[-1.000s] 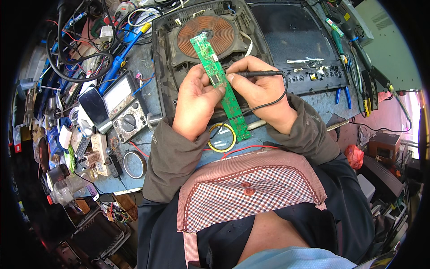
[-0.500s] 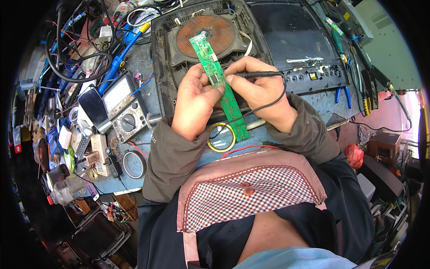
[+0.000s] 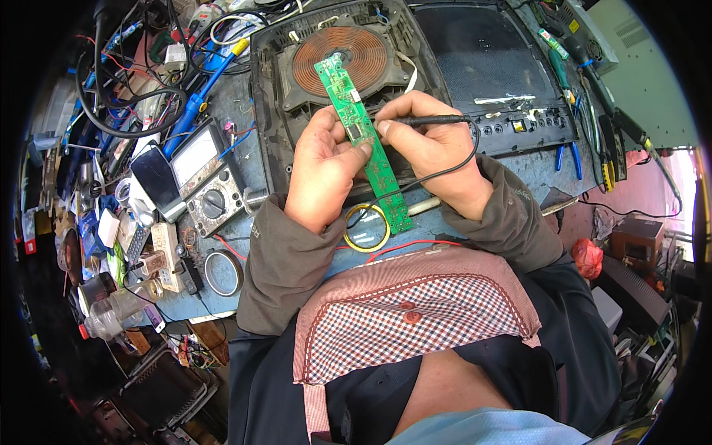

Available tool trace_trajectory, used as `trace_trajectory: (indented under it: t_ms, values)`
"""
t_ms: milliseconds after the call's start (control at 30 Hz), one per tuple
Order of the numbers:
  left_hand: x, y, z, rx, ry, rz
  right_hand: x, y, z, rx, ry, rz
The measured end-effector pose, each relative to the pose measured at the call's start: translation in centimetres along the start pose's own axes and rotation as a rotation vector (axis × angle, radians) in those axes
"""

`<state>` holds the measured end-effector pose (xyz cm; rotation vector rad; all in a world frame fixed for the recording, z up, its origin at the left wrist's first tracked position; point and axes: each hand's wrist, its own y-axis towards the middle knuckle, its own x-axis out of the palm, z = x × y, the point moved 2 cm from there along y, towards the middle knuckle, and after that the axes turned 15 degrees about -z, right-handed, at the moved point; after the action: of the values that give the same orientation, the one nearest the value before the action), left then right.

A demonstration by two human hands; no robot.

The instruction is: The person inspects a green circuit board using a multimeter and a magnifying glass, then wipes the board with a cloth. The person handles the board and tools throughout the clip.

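Between thumb and fingers, my left hand [image 3: 324, 169] grips a long, narrow green circuit board [image 3: 383, 178], tilted with its far end over the coil. In my right hand [image 3: 434, 144] is a black test probe [image 3: 430, 120], pinched with its front end at the board's right edge. Fingers hide the probe's tip, so contact cannot be made out. Its black lead loops down past the wrist and across the board. Beyond my hands lies an opened induction cooker base [image 3: 274, 89] with a round copper coil [image 3: 337, 59].
An analog multimeter [image 3: 211, 200] and a phone [image 3: 157, 178] lie left of my arms. Yellow-rimmed [image 3: 366, 248] and grey rings [image 3: 222, 272] sit near the bench edge. A black cooker panel [image 3: 482, 52], blue-handled pliers [image 3: 569, 159] and a soldering iron [image 3: 630, 130] are on the right.
My right hand and the probe have shifted very slightly, and the lead has moved a little over the board's lower end. My left hand keeps the board nearly still.
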<state>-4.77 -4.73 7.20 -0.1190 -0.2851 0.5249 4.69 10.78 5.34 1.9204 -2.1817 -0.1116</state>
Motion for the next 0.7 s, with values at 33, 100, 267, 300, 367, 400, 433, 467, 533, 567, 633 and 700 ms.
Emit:
trace_trajectory:
  t_ms: [33,100,267,300,367,400,433,467,533,567,633,700]
  values:
    - [0.07,0.01,0.02,-0.006,-0.006,0.006,0.09,0.08,-0.33,0.008,0.015,0.001]
    - [0.24,0.01,0.25,-0.018,-0.017,0.02,0.06,0.05,-0.38,0.018,0.008,-0.011]
    - [-0.04,-0.07,0.17,-0.016,0.044,0.007,0.25,-0.09,-0.39,0.042,0.024,-0.002]
    - [-0.02,-0.11,0.29,-0.014,0.039,0.013,0.26,-0.07,-0.32,0.029,0.034,0.004]
    - [0.03,-0.13,0.28,-0.013,0.018,0.024,0.23,-0.06,-0.08,0.002,0.056,0.015]
    - [0.07,-0.09,0.21,-0.013,0.008,0.028,0.23,-0.07,-0.08,0.007,0.038,0.013]
    - [0.04,-0.08,0.16,-0.009,0.021,0.02,0.29,-0.08,-0.09,0.013,0.02,0.011]
    - [-0.03,-0.11,0.12,-0.004,0.034,0.011,0.34,-0.1,-0.11,0.018,0.001,0.01]
    - [-0.09,-0.17,0.11,-0.003,0.048,0.004,0.49,-0.11,-0.54,0.022,-0.014,0.014]
    - [-0.11,-0.18,0.12,-0.006,0.049,0.005,0.53,-0.11,-0.67,0.024,-0.021,0.015]
    - [-0.09,-0.16,0.15,-0.009,0.05,0.003,0.33,-0.13,-0.53,0.011,-0.047,0.011]
    - [-0.09,-0.16,0.13,-0.013,0.051,0.002,0.32,-0.09,-0.53,-0.001,-0.072,0.009]
